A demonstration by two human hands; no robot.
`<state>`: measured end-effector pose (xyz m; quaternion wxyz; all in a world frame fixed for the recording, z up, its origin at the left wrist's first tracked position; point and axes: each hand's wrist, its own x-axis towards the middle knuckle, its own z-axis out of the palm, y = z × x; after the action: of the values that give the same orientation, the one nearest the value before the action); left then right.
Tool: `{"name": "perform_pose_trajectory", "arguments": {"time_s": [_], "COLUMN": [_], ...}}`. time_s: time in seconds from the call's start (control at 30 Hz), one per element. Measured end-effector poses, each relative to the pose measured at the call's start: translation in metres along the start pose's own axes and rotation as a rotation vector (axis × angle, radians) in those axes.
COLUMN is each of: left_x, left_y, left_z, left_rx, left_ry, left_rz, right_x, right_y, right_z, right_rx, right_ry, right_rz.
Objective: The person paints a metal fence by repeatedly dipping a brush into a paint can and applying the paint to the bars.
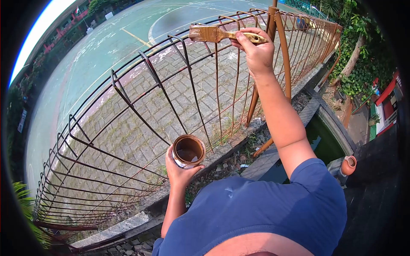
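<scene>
My right hand is closed around the handle of a paintbrush, raised at the top of the wire fence. Brown paint coats its bristles and ferrule, and the bristles point left, overlapping the fence's top bars in this view. Lower down, my left hand grips a paint can from below and the side. The can is open at the top, with brown paint on its rim and inner wall and some liquid at the bottom. The fence is dark on the left and brown toward the right.
A brown post with slanting braces stands right of the brush. Low concrete edging runs under the fence. Behind me lie a pool of green water and a clay pot. Paving and a green court spread beyond the fence.
</scene>
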<state>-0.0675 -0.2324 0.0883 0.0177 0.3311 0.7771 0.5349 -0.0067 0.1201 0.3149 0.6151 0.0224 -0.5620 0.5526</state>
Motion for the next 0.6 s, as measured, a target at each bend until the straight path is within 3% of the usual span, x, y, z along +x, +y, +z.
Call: {"name": "perform_pose_trajectory", "arguments": {"time_s": [0.13, 0.27, 0.4, 0.53, 0.6], "left_x": [-0.01, -0.012, -0.017, -0.018, -0.019], "left_y": [-0.014, -0.01, -0.008, -0.008, -0.003], "left_z": [-0.011, -0.021, -0.024, -0.026, -0.025], "left_rx": [-0.031, 0.051, 0.135, 0.092, 0.07], "left_ry": [0.062, 0.053, 0.084, 0.055, 0.039], "left_rz": [-0.031, -0.084, -0.045, -0.103, -0.083], "right_x": [0.014, -0.007, -0.002, -0.021, -0.035], "right_y": [-0.014, 0.001, -0.007, -0.024, -0.015], "right_z": [-0.011, 0.009, 0.008, 0.021, 0.03], "right_rx": [-0.064, -0.192, -0.218, -0.738, -0.798], "right_ry": [0.044, -0.122, 0.017, -0.065, -0.152], "right_rz": [-0.131, -0.209, -0.248, -0.737, -0.825]}}
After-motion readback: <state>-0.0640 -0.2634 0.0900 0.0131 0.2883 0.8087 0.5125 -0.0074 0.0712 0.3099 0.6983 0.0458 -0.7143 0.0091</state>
